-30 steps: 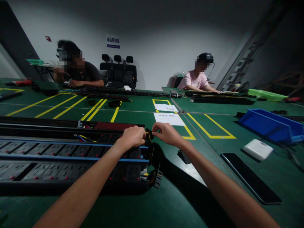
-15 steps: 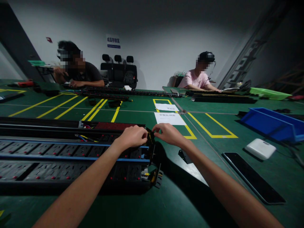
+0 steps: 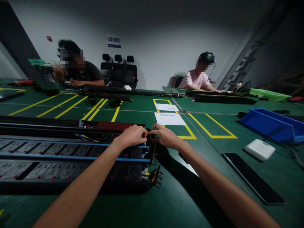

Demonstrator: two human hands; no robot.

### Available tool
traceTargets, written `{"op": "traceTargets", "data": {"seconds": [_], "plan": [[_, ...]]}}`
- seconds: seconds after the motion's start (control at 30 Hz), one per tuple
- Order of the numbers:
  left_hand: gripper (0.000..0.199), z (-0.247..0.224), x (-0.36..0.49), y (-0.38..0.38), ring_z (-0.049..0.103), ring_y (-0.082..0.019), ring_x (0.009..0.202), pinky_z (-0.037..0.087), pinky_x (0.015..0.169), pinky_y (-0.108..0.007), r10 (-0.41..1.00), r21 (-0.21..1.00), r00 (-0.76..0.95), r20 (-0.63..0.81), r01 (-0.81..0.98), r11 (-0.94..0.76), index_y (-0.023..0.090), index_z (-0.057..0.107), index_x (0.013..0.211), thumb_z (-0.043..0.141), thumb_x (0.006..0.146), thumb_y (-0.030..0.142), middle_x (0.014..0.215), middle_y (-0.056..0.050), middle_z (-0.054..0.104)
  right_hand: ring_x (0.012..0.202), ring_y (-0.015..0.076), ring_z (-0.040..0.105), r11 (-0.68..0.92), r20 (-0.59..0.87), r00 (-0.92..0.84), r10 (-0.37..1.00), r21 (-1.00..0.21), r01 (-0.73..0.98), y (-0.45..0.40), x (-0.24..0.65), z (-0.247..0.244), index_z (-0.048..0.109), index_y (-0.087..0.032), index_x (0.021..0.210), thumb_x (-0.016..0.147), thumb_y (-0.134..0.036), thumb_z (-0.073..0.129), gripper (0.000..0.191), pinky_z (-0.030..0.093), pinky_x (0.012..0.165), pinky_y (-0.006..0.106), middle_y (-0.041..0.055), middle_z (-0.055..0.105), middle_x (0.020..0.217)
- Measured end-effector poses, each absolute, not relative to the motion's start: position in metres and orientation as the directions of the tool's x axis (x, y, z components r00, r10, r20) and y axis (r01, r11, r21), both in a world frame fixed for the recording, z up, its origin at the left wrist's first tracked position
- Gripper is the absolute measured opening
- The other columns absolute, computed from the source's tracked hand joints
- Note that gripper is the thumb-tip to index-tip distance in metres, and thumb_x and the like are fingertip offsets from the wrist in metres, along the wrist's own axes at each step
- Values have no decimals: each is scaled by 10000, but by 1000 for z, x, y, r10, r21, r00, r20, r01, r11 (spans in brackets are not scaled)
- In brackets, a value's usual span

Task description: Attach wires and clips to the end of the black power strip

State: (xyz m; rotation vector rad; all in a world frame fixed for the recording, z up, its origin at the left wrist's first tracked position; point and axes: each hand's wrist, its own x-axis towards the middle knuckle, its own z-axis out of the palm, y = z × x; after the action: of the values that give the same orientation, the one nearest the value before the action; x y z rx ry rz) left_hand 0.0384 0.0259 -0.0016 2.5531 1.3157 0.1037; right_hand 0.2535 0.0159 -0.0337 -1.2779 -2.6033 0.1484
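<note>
Several long black socket strips point(image 3: 83, 172) with red dots lie side by side at the left, with blue rails between them. My left hand point(image 3: 134, 135) rests at the right end of the rear strip, its fingers pinched on something I cannot make out. Close beside it, my right hand point(image 3: 163, 135) reaches to the same strip end with bent fingers; what its fingertips touch is too small to tell. Yellow wire and a dark end piece point(image 3: 152, 147) show just below the fingers. At the front strip's end a dark bracket point(image 3: 156, 177) stands tilted.
A phone point(image 3: 253, 177), a white box point(image 3: 260, 148) and a blue bin point(image 3: 273, 125) lie to the right. Paper sheets point(image 3: 169, 119) lie beyond my hands on the green table point(image 3: 133, 209). Two people sit across the table near more black strips point(image 3: 147, 93).
My right hand has moved slightly left, closer to my left hand, and its fingers have spread a little at the strip end. My left hand has barely moved.
</note>
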Motion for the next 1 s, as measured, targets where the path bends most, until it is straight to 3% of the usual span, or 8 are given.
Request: {"op": "traceTargets", "data": {"seconds": [0.33,0.47,0.6,0.73,1.0], "plan": [[199,-3,37,28,659,-191,772,459,699,-295,791,278,609,-52,770,-574,248,755,874,611,800,362,869,-68,735,854,168,583,630,230,-587,776,-244,737,21,245,-43,719,-203,1105,917,-194,628,209,442,759,276,81,582,1029],[190,-2,37,28,662,-189,778,461,703,-294,789,274,611,-54,769,-577,247,754,879,615,803,352,875,-67,733,860,164,580,631,211,-595,775,-297,717,23,247,-43,708,-202,1152,906,-129,584,285,436,769,269,83,588,1027],[184,-1,37,27,659,-185,768,456,690,-288,789,275,613,-50,768,-579,247,755,881,617,799,337,873,-66,733,852,167,574,641,157,-622,767,-233,731,22,248,-39,683,-201,1193,817,-44,578,421,422,750,264,79,587,1030],[177,-1,37,27,659,-187,758,457,685,-292,789,282,613,-50,766,-577,243,753,871,618,798,330,862,-66,731,833,168,581,649,105,-641,760,-182,739,20,247,-34,670,-189,1200,826,-54,591,405,410,729,265,78,596,996],[176,-1,38,26,664,-187,776,462,692,-285,798,281,599,-63,778,-562,247,754,864,623,796,342,864,-62,734,833,166,588,627,134,-613,779,-196,754,19,243,-35,673,-190,1197,888,-139,633,316,405,723,260,74,611,964]]}}
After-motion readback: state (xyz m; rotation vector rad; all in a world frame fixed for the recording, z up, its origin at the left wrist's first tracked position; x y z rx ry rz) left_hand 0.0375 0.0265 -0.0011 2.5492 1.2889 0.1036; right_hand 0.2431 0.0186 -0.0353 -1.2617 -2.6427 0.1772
